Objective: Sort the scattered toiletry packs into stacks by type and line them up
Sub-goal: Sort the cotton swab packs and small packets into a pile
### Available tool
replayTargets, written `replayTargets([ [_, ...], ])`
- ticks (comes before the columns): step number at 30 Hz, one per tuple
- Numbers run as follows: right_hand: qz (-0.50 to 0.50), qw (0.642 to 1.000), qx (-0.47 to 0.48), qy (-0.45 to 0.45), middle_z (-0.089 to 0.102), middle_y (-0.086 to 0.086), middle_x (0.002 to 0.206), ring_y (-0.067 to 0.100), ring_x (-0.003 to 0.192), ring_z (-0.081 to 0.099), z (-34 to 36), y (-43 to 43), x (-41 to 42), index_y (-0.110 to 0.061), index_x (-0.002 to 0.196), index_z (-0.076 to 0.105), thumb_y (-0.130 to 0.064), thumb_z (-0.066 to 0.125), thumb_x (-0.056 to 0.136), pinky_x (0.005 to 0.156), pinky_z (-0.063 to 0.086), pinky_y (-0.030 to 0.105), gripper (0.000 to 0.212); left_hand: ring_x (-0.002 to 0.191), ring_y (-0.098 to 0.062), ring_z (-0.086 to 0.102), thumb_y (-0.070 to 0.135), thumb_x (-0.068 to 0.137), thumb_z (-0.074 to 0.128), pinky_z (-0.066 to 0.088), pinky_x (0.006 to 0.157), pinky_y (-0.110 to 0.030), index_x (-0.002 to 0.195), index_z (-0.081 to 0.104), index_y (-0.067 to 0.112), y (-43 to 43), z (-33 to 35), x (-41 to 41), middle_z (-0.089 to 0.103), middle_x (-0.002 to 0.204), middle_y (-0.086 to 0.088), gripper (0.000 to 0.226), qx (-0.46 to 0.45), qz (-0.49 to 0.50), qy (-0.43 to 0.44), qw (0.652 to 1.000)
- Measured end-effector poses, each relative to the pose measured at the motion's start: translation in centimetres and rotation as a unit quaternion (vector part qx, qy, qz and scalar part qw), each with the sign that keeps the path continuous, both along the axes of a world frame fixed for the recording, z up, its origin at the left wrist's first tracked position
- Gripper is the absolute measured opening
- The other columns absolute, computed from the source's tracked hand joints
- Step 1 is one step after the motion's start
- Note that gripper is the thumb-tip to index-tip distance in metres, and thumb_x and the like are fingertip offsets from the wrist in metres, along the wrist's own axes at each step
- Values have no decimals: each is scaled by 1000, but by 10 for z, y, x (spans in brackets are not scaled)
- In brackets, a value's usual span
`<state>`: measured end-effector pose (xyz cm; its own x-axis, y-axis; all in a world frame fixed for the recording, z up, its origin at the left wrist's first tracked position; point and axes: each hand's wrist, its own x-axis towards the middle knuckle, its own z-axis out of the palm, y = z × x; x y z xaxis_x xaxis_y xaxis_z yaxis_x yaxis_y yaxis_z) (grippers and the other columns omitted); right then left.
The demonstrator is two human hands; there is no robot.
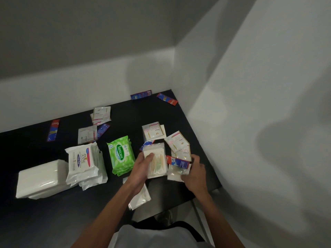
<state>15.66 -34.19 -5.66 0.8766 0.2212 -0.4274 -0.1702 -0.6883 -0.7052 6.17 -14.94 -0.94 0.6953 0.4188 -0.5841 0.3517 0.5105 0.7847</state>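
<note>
My left hand (pixel 142 167) grips a clear pack of cotton swabs (pixel 157 161) from its left side, thumb on top. My right hand (pixel 194 173) holds another clear pack (pixel 176 173) with a red and blue toothpaste sachet (pixel 178 162) lying on it. Left of them stand three stacks in a row: green Sanicare wipes (pixel 120 155), white Dove wipes (pixel 82 163) and plain white tissue packs (pixel 38 178). Dove sachets (pixel 155 132) lie scattered behind my hands, with two more (pixel 177 140) at the right.
The black table (pixel 35 221) ends at a white wall on the right and behind. More Dove sachets (pixel 101 113) and toothpaste sachets (pixel 53 130) lie at the back; two toothpaste sachets (pixel 167 99) sit in the far corner. A clear pack (pixel 140 196) lies under my left forearm.
</note>
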Motion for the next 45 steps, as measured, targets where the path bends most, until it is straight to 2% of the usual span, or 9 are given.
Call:
replayTargets([
  [5,-54,993,106,-21,59,-13,118,12,111,66,33,-5,10,-29,142,44,-3,84,86,74,59,21,74,114,-30,74,24,108,58,57,102,-58,136,59,19,1,0,-1,73,128,-12,28,19,-5,-4,1000],
  [10,-98,967,226,-64,76,-10,111,10,99,77,79,-2,24,-32,118,65,-22,82,93,76,65,30,32,115,-29,74,28,107,60,58,102,-55,133,63,22,1,5,-1,75,125,-9,27,34,-5,-16,999],
  [15,-53,927,371,10,79,-3,114,17,103,78,121,11,22,-20,130,63,-11,85,89,79,66,36,48,113,-29,74,32,109,56,60,97,-50,131,65,23,-6,11,0,76,121,-7,25,57,-21,-33,998],
  [18,21,957,290,16,80,0,106,14,96,80,118,24,15,-25,122,57,-14,88,87,75,67,36,48,115,-37,72,41,111,48,59,97,-57,136,63,21,-10,13,1,75,125,-14,36,21,-31,-40,998],
  [22,67,981,168,-65,69,-11,111,2,93,73,101,39,6,-30,117,60,-25,87,89,69,57,11,39,121,-42,69,51,108,50,54,101,-66,145,57,23,-13,16,0,71,132,-19,47,-18,-40,-49,998],
  [28,52,987,90,-123,40,-6,137,6,116,53,75,50,-19,-23,145,45,-42,76,97,74,46,3,60,117,-24,73,28,111,52,58,100,-47,142,59,25,-25,20,-6,74,129,-3,33,35,-35,-56,997],
  [33,38,987,137,71,64,-4,133,9,112,68,59,53,-54,-35,133,53,-56,60,99,95,60,39,41,116,-14,72,27,111,51,57,97,-35,141,57,29,-29,17,-23,74,127,3,31,53,-9,-32,998],
  [39,22,988,104,114,65,0,120,15,108,66,52,69,-102,-25,127,61,-49,47,86,97,56,45,49,129,-23,53,63,95,50,43,114,-52,129,56,35,-21,-2,-62,57,138,-3,44,111,-42,89,989],
  [45,54,994,43,89,60,4,130,22,118,61,44,85,-139,-16,136,58,-34,49,89,105,51,44,51,122,-27,57,46,83,53,50,106,-49,123,60,23,2,-8,-109,56,124,-4,47,193,-102,164,962],
])
